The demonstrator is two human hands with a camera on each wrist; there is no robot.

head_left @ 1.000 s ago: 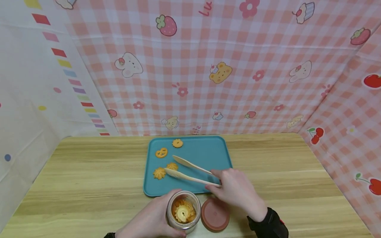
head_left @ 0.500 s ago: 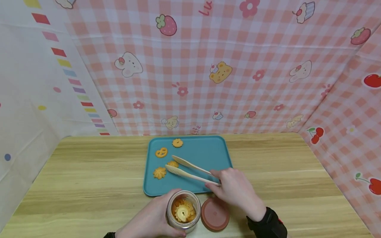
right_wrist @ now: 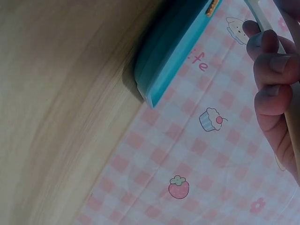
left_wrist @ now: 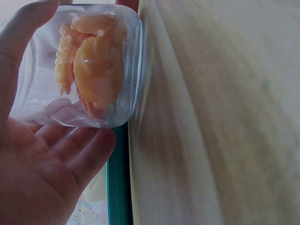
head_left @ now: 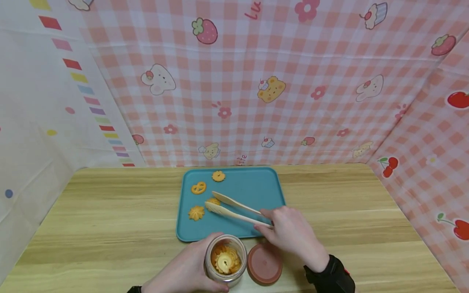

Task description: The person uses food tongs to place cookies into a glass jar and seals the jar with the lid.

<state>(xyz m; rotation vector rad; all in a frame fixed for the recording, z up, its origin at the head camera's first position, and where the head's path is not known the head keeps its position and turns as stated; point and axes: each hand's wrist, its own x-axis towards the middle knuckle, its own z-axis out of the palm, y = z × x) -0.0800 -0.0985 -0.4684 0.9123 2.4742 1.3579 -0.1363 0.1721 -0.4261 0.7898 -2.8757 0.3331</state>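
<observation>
"Hands?"
"The left hand (head_left: 194, 261) grips the jar (head_left: 227, 240), off the tray's (head_left: 253, 187) six o'clock, cookies (head_left: 225, 260) inside. The right hand (head_left: 289, 228) grips the tongs (head_left: 238, 215), arms apart, pointing toward ten."
"Their tips?"
"By a cookie (head_left: 213, 200) at the tray's nine. Whether they touch it, I can't tell."
"The lid (head_left: 265, 264)?"
"Just beside the jar, at its three."

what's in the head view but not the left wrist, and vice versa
Only head: the right grip holding pale tongs, the reddish-brown lid and the pretzel.
Only left wrist: cookies seen through the side of the clear jar, and the palm.
Both: the left grip around that jar, the tray, wood-grain table and printed cloth.
</observation>
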